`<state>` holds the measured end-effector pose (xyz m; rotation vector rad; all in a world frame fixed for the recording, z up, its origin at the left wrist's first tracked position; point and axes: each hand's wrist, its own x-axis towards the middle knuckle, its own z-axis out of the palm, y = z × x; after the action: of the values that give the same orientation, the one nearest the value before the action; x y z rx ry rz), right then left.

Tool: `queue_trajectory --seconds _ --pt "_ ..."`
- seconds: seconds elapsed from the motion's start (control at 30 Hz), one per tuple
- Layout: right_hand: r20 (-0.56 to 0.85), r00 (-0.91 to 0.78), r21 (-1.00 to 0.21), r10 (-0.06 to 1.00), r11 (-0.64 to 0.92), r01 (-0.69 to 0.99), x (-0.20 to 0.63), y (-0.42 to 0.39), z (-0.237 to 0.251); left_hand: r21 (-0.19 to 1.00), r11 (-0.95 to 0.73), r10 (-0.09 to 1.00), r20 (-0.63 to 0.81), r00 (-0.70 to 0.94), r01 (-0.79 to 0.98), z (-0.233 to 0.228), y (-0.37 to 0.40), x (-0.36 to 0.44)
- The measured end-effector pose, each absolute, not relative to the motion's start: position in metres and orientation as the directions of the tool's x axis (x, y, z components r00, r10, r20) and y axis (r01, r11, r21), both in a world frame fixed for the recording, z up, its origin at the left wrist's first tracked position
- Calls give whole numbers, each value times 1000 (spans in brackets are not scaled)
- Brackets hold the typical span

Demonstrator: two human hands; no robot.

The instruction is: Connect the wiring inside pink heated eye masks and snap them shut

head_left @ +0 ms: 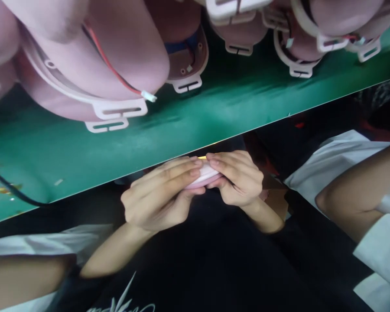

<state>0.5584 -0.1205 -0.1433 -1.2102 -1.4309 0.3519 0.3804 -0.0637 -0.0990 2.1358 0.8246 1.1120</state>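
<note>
Between my two hands is a small rounded piece, pale on top and pink below (204, 174), just off the table's front edge. My left hand (159, 193) grips its left end, fingers over the top and thumb underneath. Around the right end my right hand (237, 177) is closed in the same way. The fingers hide most of the piece, so its exact kind does not show.
Pink plastic housings (130, 47) crowd the back of the green table (143, 143). Red and black wires end in a white connector (148, 96). A black cable (16, 190) curves at the left. Other people's arms (354, 195) show on both sides.
</note>
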Motion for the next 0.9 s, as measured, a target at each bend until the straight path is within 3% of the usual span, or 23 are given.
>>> queue_trajectory --seconds 0.1,0.33,0.43,0.53,0.67,0.8,0.9 --pt "536 232 -793 811 391 467 557 -120 -141 754 -594 777 449 441 279 -104 -69 382" --pt "322 46 -821 945 255 511 590 -136 -151 859 -442 856 317 407 260 -107 -54 347" --pt "236 65 -890 970 188 416 595 -149 -167 783 -476 793 187 580 399 -93 -53 333" --pt "236 60 -901 970 196 387 587 -155 -176 656 -578 700 93 708 485 -86 -64 333" --pt "369 77 -865 926 311 394 578 -157 -163 664 -607 676 144 723 436 -96 -77 344" --pt "584 60 -705 810 469 532 591 -158 -149 589 -734 608 346 715 338 -109 -71 366" --pt "535 29 -672 844 405 620 609 -155 -152 548 -765 590 389 707 337 -115 -62 387"
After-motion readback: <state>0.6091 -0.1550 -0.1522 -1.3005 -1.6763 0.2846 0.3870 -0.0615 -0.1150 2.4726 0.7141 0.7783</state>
